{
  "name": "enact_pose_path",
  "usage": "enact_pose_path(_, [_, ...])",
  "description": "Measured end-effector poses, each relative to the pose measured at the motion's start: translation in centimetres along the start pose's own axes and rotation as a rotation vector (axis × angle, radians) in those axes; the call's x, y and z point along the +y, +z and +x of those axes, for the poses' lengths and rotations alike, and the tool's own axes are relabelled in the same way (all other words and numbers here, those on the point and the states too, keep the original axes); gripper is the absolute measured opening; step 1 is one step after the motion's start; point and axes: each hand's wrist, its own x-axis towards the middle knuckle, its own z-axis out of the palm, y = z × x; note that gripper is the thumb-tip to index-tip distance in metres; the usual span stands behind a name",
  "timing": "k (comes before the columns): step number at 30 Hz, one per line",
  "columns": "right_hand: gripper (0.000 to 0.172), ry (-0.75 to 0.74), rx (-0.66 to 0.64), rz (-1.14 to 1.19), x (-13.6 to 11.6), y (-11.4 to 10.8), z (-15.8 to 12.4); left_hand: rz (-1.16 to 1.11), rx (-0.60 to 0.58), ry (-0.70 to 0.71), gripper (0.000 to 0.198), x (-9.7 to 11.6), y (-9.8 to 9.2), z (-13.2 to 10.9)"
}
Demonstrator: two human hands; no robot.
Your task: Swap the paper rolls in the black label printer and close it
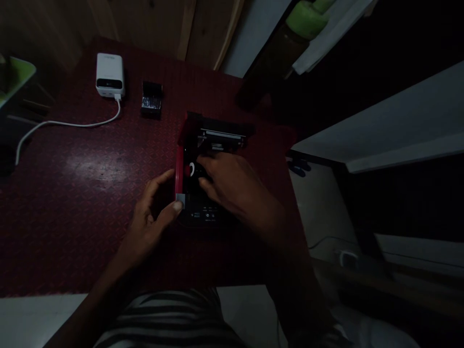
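Observation:
A small red and black machine (180,171), which looks like a printer, sits on the table with its lid (221,133) raised at the back. Against its left side rests my left hand (154,208), thumb on the front corner and fingers apart along the red wall. Inside the open bay my right hand (228,181) has its fingers closed around a dark roll-like part with a white ring end (192,169). Most of that part is hidden by the fingers and the dim light. Small printed marks show on the front panel (205,215).
A white power bank (110,75) with a white cable (83,124) stands at the back left of the red table (90,208). Nearby lies a small black piece with a shiny face (151,100). At the back right stands a bottle with a green cap (306,20).

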Motion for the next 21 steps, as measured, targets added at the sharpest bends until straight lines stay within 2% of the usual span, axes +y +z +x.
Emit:
enact_pose_path(5, [0.023,0.039,0.013,-0.047,-0.5,-1.0,-0.7,-0.031,0.002,-0.019,0.065,-0.1,0.1,-0.1])
enact_pose_path(9, [0.033,0.057,-0.037,-0.08,-1.2,-1.5,-0.2,-0.039,-0.006,-0.003,0.063,0.0,0.2,-0.1])
enact_pose_path(13, [0.034,0.027,0.025,-0.065,-1.5,-1.8,-1.2,-0.032,-0.01,0.007,0.064,0.0,0.2,-0.1])
enact_pose_path(15, [0.031,-0.016,0.148,-0.008,-0.7,-2.2,-3.0,-0.034,-0.008,0.009,0.065,0.0,0.2,-0.1])
enact_pose_path(18, [0.028,-0.062,0.463,0.223,2.4,-2.4,-6.1,0.004,-0.001,-0.001,0.065,0.0,0.1,-0.1])
enact_pose_path(20, [0.025,0.014,0.641,0.463,5.5,-1.7,-7.4,0.019,0.008,-0.014,0.066,0.0,0.0,-0.1])
enact_pose_path(21, [0.026,0.106,0.688,0.574,7.1,-0.9,-7.6,0.024,0.015,-0.015,0.065,0.0,0.0,-0.1])
